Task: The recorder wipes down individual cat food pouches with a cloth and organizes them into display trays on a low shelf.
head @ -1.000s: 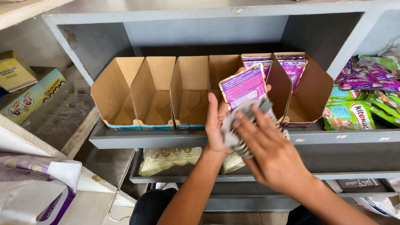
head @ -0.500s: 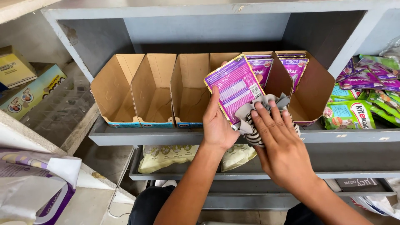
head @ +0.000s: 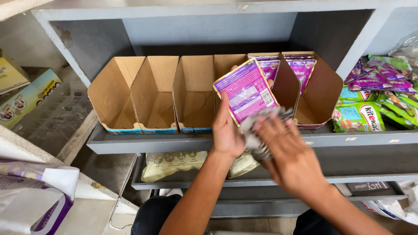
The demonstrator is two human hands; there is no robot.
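The purple pouch (head: 247,91) stood upright in the left hand (head: 226,130) before the cardboard trays (head: 191,93), 2 already stocked and 4 unfilled, while the right hand (head: 289,152) (blurred) pressed a grey cloth (head: 261,130) against its lower edge.

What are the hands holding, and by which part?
The left hand grips a flat purple foil pouch by its lower left edge. The right hand clutches a crumpled grey cloth against the pouch's bottom.
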